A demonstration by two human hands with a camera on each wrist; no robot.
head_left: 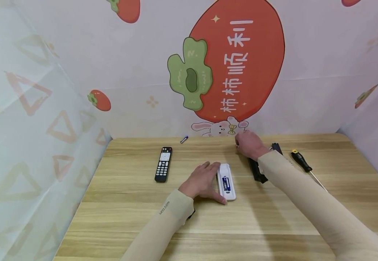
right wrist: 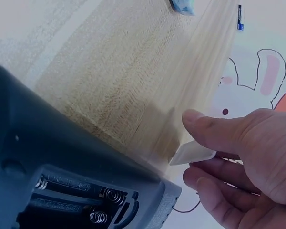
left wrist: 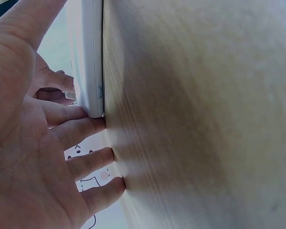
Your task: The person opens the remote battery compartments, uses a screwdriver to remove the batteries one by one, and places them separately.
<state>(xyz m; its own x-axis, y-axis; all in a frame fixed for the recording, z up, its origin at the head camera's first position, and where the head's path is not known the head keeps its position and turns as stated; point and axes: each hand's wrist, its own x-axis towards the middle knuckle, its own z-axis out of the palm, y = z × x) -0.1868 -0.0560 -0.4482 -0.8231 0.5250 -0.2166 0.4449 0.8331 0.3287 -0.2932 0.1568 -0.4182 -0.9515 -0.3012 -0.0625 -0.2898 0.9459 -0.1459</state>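
White remote (head_left: 224,172): lies mid-table, back up, battery compartment uncovered, two batteries (head_left: 226,184) seated inside. Left hand (head_left: 203,181): fingers extended and spread, set along the remote's left side, a fingertip touching its far end, thumb at the near end; gripping nothing firmly. Right hand (head_left: 251,144): near the table's (head_left: 127,210) far edge, pinching a small pale piece (right wrist: 193,153) between thumb and fingers. Dark device (head_left: 257,172): partly under the right forearm, its battery compartment bare, springs visible. Screwdriver (head_left: 301,160): toward the right edge. Black remote (head_left: 163,165): toward the left edge, keys up. Loose battery (head_left: 184,139): at the far edge.

Assessment: the step appears to be fetching the compartment's cover, if the piece is that. The next move would call for aligning it over the batteries and pressing it home, the left hand steadying the remote.
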